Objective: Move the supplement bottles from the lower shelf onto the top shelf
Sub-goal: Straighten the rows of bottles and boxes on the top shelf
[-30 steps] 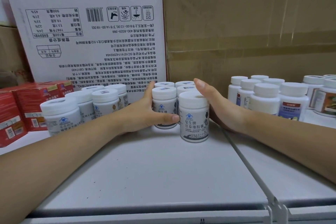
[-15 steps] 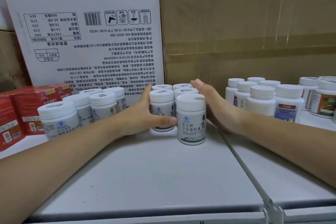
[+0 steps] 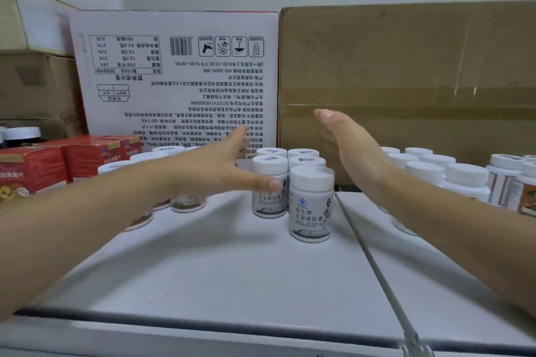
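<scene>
A cluster of several white supplement bottles with white caps stands on the white shelf (image 3: 220, 264), the front bottle (image 3: 310, 206) nearest me and a second bottle (image 3: 269, 197) just left behind it. My left hand (image 3: 220, 168) hovers to the left of the cluster, fingers spread, thumb in front of the second bottle, holding nothing. My right hand (image 3: 351, 145) is raised on the right of the cluster, flat and open, apart from the bottles.
More white bottles stand at the left (image 3: 185, 203) and right (image 3: 461, 180). Red boxes (image 3: 84, 159) sit at far left. A white printed carton (image 3: 179, 78) and a brown carton (image 3: 406, 81) form the back wall. A shelf seam (image 3: 374, 266) runs forward.
Both hands have let go of the bottle cluster and lifted up and apart. The bottles stay standing where they were pressed together.
</scene>
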Motion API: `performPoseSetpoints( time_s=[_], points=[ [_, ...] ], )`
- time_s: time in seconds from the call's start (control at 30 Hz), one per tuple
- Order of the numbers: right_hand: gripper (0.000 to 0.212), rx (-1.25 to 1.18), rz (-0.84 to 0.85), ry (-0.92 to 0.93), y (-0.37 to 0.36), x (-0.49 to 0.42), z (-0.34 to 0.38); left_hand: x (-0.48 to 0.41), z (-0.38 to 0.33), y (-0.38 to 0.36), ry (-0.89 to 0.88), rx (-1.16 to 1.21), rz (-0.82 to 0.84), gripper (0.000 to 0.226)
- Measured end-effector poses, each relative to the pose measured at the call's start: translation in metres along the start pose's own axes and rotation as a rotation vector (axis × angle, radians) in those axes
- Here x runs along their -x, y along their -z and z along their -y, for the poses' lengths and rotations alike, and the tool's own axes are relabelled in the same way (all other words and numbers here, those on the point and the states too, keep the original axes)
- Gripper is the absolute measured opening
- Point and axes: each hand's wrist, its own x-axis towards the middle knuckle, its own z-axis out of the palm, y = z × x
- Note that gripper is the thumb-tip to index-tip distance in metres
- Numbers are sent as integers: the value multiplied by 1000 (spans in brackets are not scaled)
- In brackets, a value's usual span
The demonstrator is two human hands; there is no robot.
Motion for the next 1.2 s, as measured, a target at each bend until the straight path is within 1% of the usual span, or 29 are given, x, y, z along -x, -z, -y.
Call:
performPoseSetpoints(
  time_s=[0.07,0.1,0.17,0.23,0.3,0.37,0.43,0.5,0.6,0.67,0.7,0.77,0.8,0.83,0.9,0.93,1.0,1.07,1.2],
  points=[
    [44,132,-27,90,0,-2,19,10,-7,23,5,-77,-7,152],
    [42,187,-31,124,-2,-2,29,16,-9,34,8,-94,-15,150],
    [43,273,-30,169,-8,-2,48,27,-6,54,18,-145,-35,149],
    [45,292,-14,183,-23,-3,65,38,4,70,12,-181,-75,139],
    [49,281,18,174,-45,-4,77,47,18,82,7,-176,-113,126],
    [54,272,68,144,-73,-5,84,55,32,92,-1,-182,-140,120],
    [60,243,107,81,-103,-9,86,61,49,97,4,-202,-186,118],
    [65,220,109,4,-134,-18,78,65,72,97,41,-187,-218,124],
    [74,96,-5,-136,-173,-34,59,65,103,94,62,-51,-181,141],
    [78,20,-76,-217,-188,-42,48,63,118,91,18,98,-170,141],
    [80,-7,-93,-237,-193,-46,40,61,124,89,-4,187,-179,138],
    [82,-43,-94,-239,-200,-48,26,58,135,85,-12,324,-206,149],
    [86,-56,-81,-236,-202,-46,20,57,141,82,-6,353,-204,152],
    [91,-72,-63,-237,-205,-46,14,56,147,79,-6,384,-190,146],
    [99,-104,-27,-255,-208,-46,6,54,155,73,-37,505,-100,107],
    [101,-114,-13,-264,-209,-47,3,53,157,70,-62,558,-38,97],
    [105,-123,16,-275,-209,-49,-2,52,161,67,-104,617,38,99],
    [106,-125,41,-280,-210,-51,-6,49,163,67,-146,606,74,102],
    [100,-97,36,-285,-210,-54,-11,48,162,65,-153,574,62,107]
  ],
)
